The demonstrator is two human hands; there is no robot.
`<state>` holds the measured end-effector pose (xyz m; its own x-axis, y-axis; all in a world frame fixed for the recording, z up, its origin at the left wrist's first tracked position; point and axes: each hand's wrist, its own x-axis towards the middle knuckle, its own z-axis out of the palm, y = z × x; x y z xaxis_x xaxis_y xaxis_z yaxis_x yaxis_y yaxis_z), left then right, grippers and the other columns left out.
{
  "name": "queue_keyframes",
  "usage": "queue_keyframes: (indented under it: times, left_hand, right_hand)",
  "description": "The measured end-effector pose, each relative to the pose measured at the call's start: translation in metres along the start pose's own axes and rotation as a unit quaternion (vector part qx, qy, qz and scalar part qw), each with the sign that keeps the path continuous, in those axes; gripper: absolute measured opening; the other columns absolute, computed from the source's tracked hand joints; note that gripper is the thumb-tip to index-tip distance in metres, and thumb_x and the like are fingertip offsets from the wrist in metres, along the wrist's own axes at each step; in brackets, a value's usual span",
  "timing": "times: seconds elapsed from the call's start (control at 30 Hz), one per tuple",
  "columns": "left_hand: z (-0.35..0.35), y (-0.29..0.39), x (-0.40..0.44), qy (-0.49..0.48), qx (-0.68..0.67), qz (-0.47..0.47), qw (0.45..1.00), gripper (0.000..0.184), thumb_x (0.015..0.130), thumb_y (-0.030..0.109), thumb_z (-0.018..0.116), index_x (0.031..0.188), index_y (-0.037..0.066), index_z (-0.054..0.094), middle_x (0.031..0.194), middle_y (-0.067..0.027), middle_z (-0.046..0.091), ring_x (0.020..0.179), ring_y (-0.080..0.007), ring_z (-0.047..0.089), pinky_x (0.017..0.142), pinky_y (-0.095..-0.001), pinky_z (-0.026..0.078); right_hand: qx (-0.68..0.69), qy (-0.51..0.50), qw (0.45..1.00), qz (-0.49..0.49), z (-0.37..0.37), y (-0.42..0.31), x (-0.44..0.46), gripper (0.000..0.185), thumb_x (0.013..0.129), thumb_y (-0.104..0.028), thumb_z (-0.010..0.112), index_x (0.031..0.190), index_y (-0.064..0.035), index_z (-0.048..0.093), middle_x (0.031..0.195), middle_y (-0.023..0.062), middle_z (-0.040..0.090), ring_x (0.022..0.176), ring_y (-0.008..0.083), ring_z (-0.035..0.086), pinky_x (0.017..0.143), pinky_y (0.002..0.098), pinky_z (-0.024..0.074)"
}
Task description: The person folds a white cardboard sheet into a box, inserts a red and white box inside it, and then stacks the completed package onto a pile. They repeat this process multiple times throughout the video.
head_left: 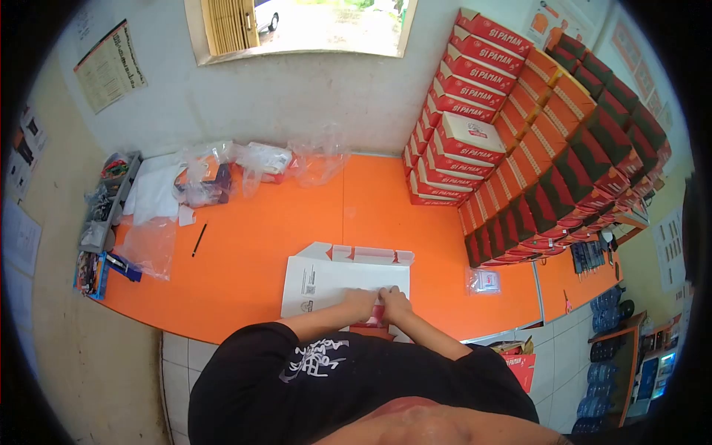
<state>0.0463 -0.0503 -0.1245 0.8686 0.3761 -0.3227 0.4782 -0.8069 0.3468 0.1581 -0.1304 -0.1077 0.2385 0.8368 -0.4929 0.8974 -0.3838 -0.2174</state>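
Observation:
A partly unfolded cardboard box, white with small dark print and some red panels, lies on the orange table in front of my body. My left hand is closed at its near part, beside a red panel. Close by on the right, my right hand has its fingers bent and pressed on the same part of the box. The two hands almost meet. My fingertips are small in view and partly hidden. At the box's far side, a flap with red marks stands along the edge.
Tall stacks of red boxes and orange boxes fill the right side of the table. Plastic bags, a black pen and a grey organizer are on the left. A small clear packet lies to the right.

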Motion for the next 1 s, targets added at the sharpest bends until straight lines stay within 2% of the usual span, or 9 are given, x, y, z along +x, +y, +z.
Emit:
queue_keyframes:
  times: [0.07, 0.1, 0.23, 0.33, 0.5, 0.67, 0.8, 0.93, 1.0]
  left_hand:
    - [-0.004, 0.008, -0.002, -0.16, 0.008, 0.014, 0.987, 0.035, 0.058, 0.024, 0.072, 0.088, 0.008, 0.064, 0.085, -0.0146, 0.065, 0.079, -0.0314, 0.063, 0.066, -0.0439, 0.049]
    - [0.024, -0.001, 0.0, -0.096, -0.019, 0.072, 0.993, 0.025, 0.058, 0.026, 0.071, 0.074, 0.007, 0.066, 0.079, -0.0158, 0.065, 0.075, -0.0331, 0.063, 0.064, -0.0445, 0.049]
    - [0.027, -0.001, -0.014, -0.027, -0.046, 0.099, 0.994, 0.033, 0.062, 0.031, 0.07, 0.086, 0.008, 0.067, 0.082, -0.0164, 0.064, 0.078, -0.0336, 0.062, 0.07, -0.0419, 0.049]
    - [0.006, -0.003, -0.008, -0.086, -0.075, 0.066, 0.991, 0.034, 0.064, 0.033, 0.07, 0.089, 0.011, 0.067, 0.085, -0.0145, 0.065, 0.081, -0.0326, 0.062, 0.071, -0.0415, 0.049]
    - [0.003, -0.003, 0.003, -0.07, -0.067, 0.085, 0.992, 0.036, 0.064, 0.035, 0.071, 0.09, 0.011, 0.066, 0.087, -0.0137, 0.065, 0.084, -0.0325, 0.061, 0.073, -0.0418, 0.048]
    - [0.024, -0.003, -0.002, -0.132, -0.023, 0.102, 0.986, 0.04, 0.065, 0.036, 0.072, 0.093, 0.009, 0.065, 0.089, -0.0152, 0.064, 0.086, -0.0326, 0.061, 0.075, -0.0417, 0.048]
    - [0.014, 0.003, 0.002, -0.186, -0.038, 0.08, 0.979, 0.043, 0.065, 0.036, 0.072, 0.097, 0.008, 0.064, 0.092, -0.0152, 0.064, 0.089, -0.0327, 0.06, 0.078, -0.041, 0.047]
    - [0.018, -0.001, 0.0, -0.175, -0.038, 0.091, 0.98, 0.036, 0.066, 0.034, 0.07, 0.095, 0.012, 0.065, 0.085, -0.0148, 0.064, 0.083, -0.0323, 0.061, 0.074, -0.0405, 0.047]
    - [0.017, -0.003, 0.006, -0.169, -0.027, 0.095, 0.981, 0.035, 0.066, 0.033, 0.071, 0.094, 0.013, 0.065, 0.085, -0.0145, 0.065, 0.082, -0.0321, 0.061, 0.073, -0.0407, 0.047]
  right_hand:
    - [0.05, 0.094, 0.993, -0.05, 0.03, 0.021, -0.004, 0.075, 0.047, -0.021, 0.084, 0.111, -0.0099, 0.048, 0.112, 0.0175, 0.048, 0.101, 0.0345, 0.05, 0.08, 0.0447, 0.0461]
    - [0.098, 0.18, 0.973, -0.104, 0.046, 0.031, -0.006, 0.074, 0.048, -0.02, 0.083, 0.112, -0.0086, 0.048, 0.113, 0.0173, 0.048, 0.101, 0.0347, 0.05, 0.08, 0.0454, 0.0456]
    - [0.225, 0.261, 0.934, -0.098, 0.081, 0.05, -0.059, 0.062, 0.056, -0.017, 0.075, 0.112, -0.0078, 0.052, 0.108, 0.0182, 0.052, 0.102, 0.0336, 0.051, 0.086, 0.0432, 0.0415]
    - [0.014, 0.33, 0.921, -0.204, 0.069, 0.06, -0.078, 0.045, 0.062, -0.015, 0.069, 0.104, -0.007, 0.057, 0.098, 0.0169, 0.057, 0.097, 0.0318, 0.054, 0.083, 0.0411, 0.0423]
    - [-0.007, 0.24, 0.964, -0.115, 0.046, 0.065, -0.06, 0.026, 0.064, -0.011, 0.062, 0.09, -0.0089, 0.061, 0.089, 0.01, 0.062, 0.089, 0.0316, 0.058, 0.075, 0.0394, 0.0445]
    - [-0.056, -0.129, 0.979, -0.145, 0.018, 0.064, -0.007, 0.018, 0.065, -0.021, 0.07, 0.08, -0.0108, 0.067, 0.077, 0.01, 0.065, 0.073, 0.0276, 0.062, 0.064, 0.0372, 0.0478]
    - [-0.077, -0.262, 0.956, -0.112, 0.024, 0.064, 0.034, 0.029, 0.058, -0.027, 0.078, 0.081, -0.0112, 0.069, 0.081, 0.0095, 0.066, 0.078, 0.0244, 0.062, 0.067, 0.0359, 0.0481]
    - [-0.108, -0.214, 0.969, -0.057, 0.011, 0.051, 0.007, 0.04, 0.056, -0.026, 0.08, 0.091, -0.012, 0.066, 0.094, 0.0092, 0.063, 0.089, 0.0255, 0.059, 0.071, 0.0381, 0.0479]
    - [-0.075, 0.002, 0.997, 0.012, -0.005, 0.045, -0.021, 0.055, 0.054, -0.025, 0.081, 0.103, -0.014, 0.058, 0.108, 0.0096, 0.055, 0.102, 0.0282, 0.053, 0.078, 0.043, 0.0456]
